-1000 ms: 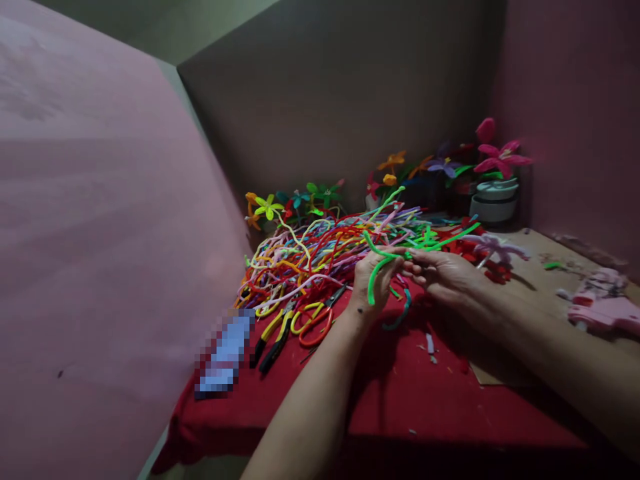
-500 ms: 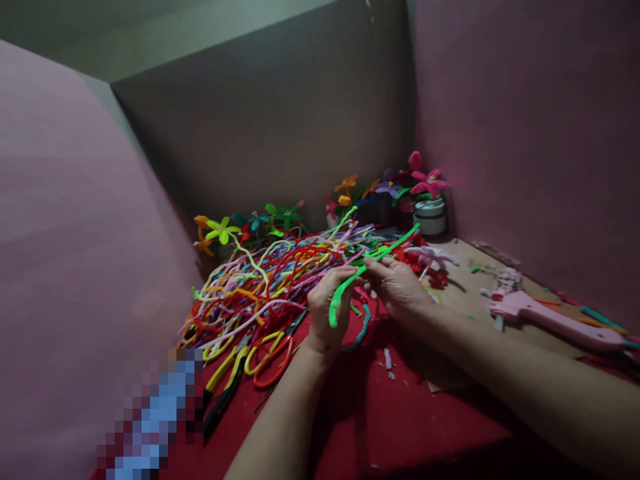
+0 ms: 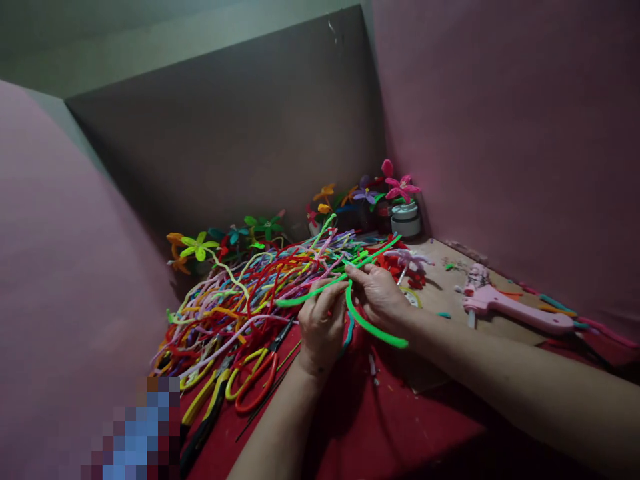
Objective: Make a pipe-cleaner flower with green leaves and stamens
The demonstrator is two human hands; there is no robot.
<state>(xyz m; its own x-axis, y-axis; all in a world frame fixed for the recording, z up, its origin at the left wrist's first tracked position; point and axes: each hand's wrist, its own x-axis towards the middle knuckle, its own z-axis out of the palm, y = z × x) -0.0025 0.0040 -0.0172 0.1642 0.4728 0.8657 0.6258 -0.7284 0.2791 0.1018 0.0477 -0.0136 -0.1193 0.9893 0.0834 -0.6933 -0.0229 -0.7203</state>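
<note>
My left hand [image 3: 320,327] and my right hand [image 3: 383,297] meet over a red cloth [image 3: 380,420], both pinched on bright green pipe cleaners [image 3: 370,325]. One green strand runs left from the fingers and another curves down to the right below my right hand. Just beyond the hands lies a big tangle of pipe cleaners [image 3: 250,287] in many colours.
Scissors with orange and yellow handles [image 3: 253,377] and yellow-handled pliers [image 3: 205,410] lie left of my left arm. A pink glue gun [image 3: 515,310] rests at the right. Pipe-cleaner flowers [image 3: 397,189] and a white pot [image 3: 406,220] stand at the back corner, with pink panels around.
The view has swung, shifting everything leftward. The green pipe cleaner that hung in a loop from my left hand is now spread out to the left and down to the right.
</note>
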